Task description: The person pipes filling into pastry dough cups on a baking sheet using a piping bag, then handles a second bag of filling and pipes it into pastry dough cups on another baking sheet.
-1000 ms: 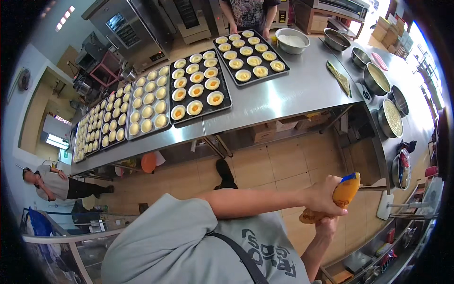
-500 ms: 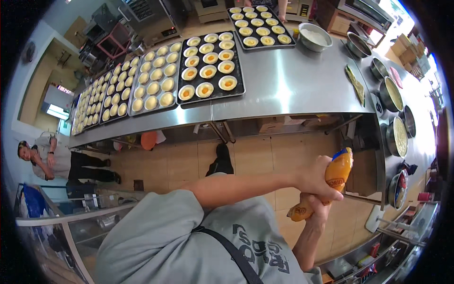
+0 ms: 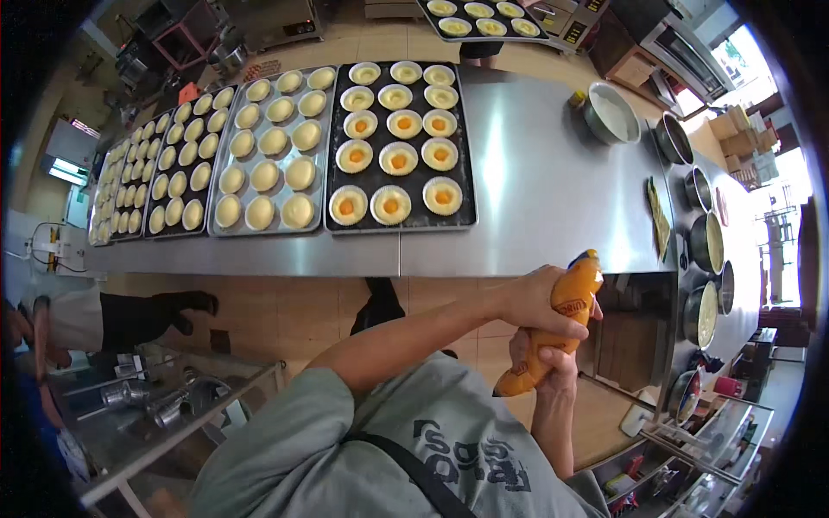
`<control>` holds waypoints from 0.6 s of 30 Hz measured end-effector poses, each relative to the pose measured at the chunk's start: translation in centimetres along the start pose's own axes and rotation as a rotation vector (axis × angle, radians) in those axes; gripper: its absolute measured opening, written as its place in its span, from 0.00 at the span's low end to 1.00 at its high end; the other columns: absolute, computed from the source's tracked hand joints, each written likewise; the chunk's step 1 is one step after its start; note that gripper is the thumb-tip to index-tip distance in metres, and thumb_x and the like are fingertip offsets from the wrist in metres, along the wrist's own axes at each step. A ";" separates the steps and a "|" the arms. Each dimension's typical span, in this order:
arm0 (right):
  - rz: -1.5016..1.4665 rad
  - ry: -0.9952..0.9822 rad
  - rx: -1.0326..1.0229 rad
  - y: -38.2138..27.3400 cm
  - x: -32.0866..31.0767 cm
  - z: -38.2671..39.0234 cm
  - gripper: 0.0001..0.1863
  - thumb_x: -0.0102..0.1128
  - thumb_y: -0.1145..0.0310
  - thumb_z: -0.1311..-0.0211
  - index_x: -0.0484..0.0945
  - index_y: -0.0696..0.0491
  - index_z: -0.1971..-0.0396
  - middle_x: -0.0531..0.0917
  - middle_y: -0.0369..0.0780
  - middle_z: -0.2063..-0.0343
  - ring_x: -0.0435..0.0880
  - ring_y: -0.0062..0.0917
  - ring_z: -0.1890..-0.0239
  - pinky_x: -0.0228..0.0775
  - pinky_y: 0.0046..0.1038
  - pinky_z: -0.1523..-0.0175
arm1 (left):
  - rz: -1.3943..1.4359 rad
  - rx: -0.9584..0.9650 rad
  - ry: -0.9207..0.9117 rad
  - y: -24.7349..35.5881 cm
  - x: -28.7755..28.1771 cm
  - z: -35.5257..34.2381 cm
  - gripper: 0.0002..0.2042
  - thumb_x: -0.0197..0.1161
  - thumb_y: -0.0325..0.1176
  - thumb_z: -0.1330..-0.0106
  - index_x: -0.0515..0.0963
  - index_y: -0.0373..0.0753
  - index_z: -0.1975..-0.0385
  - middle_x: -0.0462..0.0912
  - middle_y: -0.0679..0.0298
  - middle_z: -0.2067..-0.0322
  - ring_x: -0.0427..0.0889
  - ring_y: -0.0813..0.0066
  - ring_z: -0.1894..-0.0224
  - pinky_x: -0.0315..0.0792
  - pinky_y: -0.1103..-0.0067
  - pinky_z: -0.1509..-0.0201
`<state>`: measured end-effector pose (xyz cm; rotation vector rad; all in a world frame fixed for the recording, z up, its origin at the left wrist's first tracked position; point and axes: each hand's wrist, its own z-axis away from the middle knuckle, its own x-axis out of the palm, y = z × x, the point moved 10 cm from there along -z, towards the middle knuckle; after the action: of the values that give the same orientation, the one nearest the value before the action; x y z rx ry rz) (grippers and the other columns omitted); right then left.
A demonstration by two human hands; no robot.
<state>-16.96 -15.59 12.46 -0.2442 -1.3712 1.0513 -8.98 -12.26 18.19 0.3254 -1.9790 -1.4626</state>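
Note:
My left hand (image 3: 540, 302) is wrapped round the upper part of an orange piping bag (image 3: 574, 282) with blue at its top end. My right hand (image 3: 557, 367) grips the bag lower down, fingers closed round it. Both are held in front of the steel worktable (image 3: 540, 216), near its front edge. The nearest tray (image 3: 471, 164) on the table holds several pale pastry cups in white liners (image 3: 406, 72), some with orange centres. More trays of pale cups, the closest a silver one (image 3: 246, 220), stand in a row leftward from it.
A co-worker (image 3: 479, 53) behind the table holds a tray (image 3: 501, 37) of cups. Steel bowls (image 3: 611, 110) and a folded cloth (image 3: 656, 216) lie on the right. Another person (image 3: 60, 319) stands at left, near a glass-and-metal unit (image 3: 216, 406).
The co-worker's tray has been lifted off the table and moved back and up. My view has shifted, and my hands with the bag now appear farther left and nearer the table's edge.

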 end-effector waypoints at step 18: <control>0.622 0.335 0.223 -9.0 -4.3 -37.0 0.30 0.74 0.56 0.40 0.74 0.59 0.46 0.81 0.37 0.58 0.82 0.22 0.60 0.77 0.27 0.58 | 0.699 -0.023 0.734 -2.7 -35.3 -7.4 0.25 0.70 0.50 0.32 0.73 0.39 0.47 0.81 0.60 0.51 0.81 0.74 0.51 0.77 0.73 0.42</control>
<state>20.15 -8.17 6.41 -0.6771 -0.8761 1.5816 22.01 0.53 4.62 0.1059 -1.2760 -0.7551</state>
